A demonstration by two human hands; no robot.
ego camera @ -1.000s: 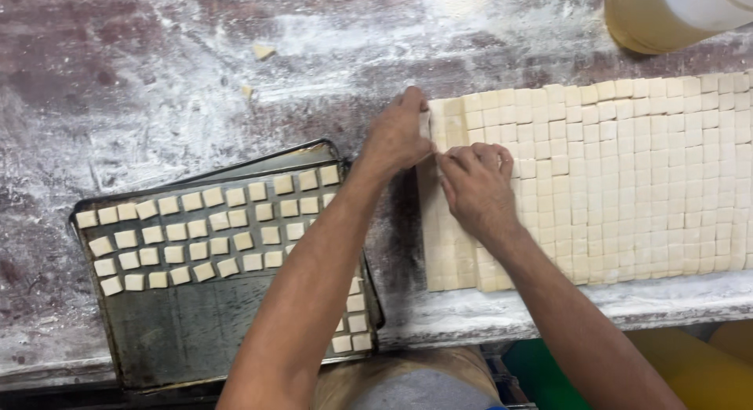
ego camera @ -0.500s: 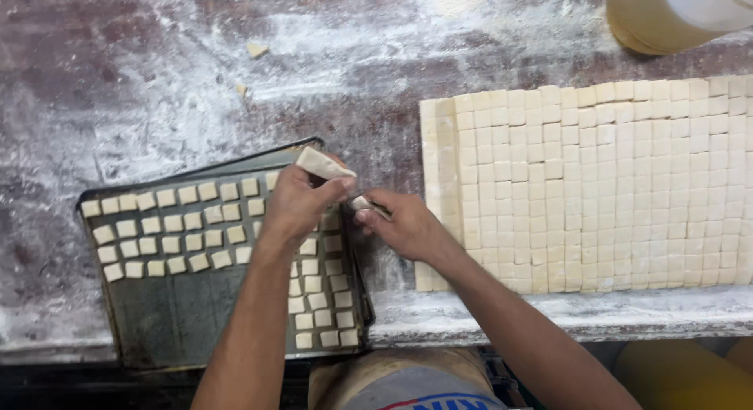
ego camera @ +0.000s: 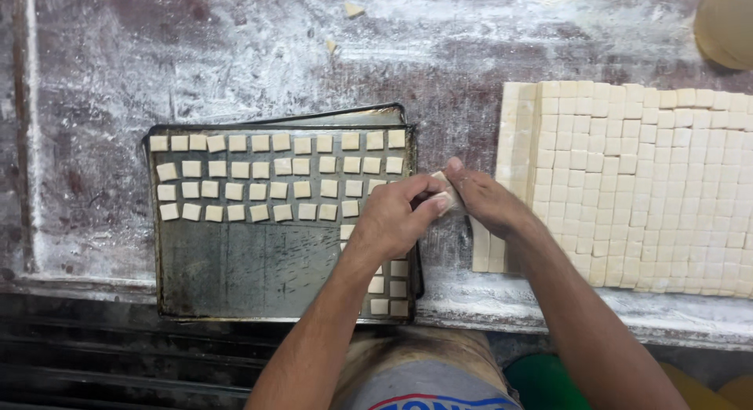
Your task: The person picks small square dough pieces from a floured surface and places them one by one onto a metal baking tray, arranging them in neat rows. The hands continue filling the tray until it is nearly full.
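Both hands meet over the right edge of the dark tray (ego camera: pixel 196 277). The left hand (ego camera: pixel 392 218) and right hand (ego camera: pixel 486 198) pinch a little strip of dough pieces (ego camera: pixel 443 192) between them. It looks like the tray-filling step; the pieces need setting in the bare near part.

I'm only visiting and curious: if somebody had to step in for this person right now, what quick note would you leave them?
Left hand and right hand meet over the right edge of the baking tray, pinching a few dough squares between their fingertips.
The cut dough sheet lies to the right on the floured table.
Done: four rows of dough pieces fill the tray's upper part, with a few more down its right side.
Left: the tray's lower part is bare; most of the sheet is unmoved.
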